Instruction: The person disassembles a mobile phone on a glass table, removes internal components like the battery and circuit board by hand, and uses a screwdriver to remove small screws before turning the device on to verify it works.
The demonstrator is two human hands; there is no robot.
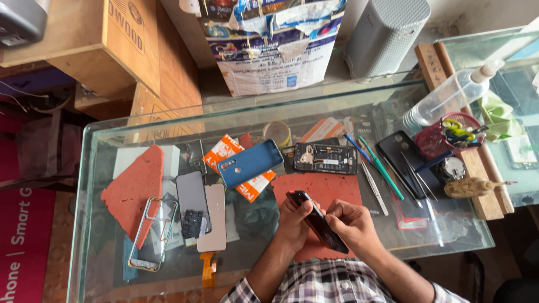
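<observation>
One dark phone [317, 221] is held tilted between both hands above the red mat [331, 188] | left grip [296, 216] is clamped on its upper end | right grip [349, 220] is closed on its lower edge | beyond the grips: one opened phone [325, 157], one blue case [250, 163] | one glass surface [95, 224].

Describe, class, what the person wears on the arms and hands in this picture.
Both hands, the left hand and the right hand, are bare: no gloves, and no rings or watch that can be made out. The forearms are uncovered. Checked sleeves in white, grey and dark lines are rolled up near the elbows.
</observation>
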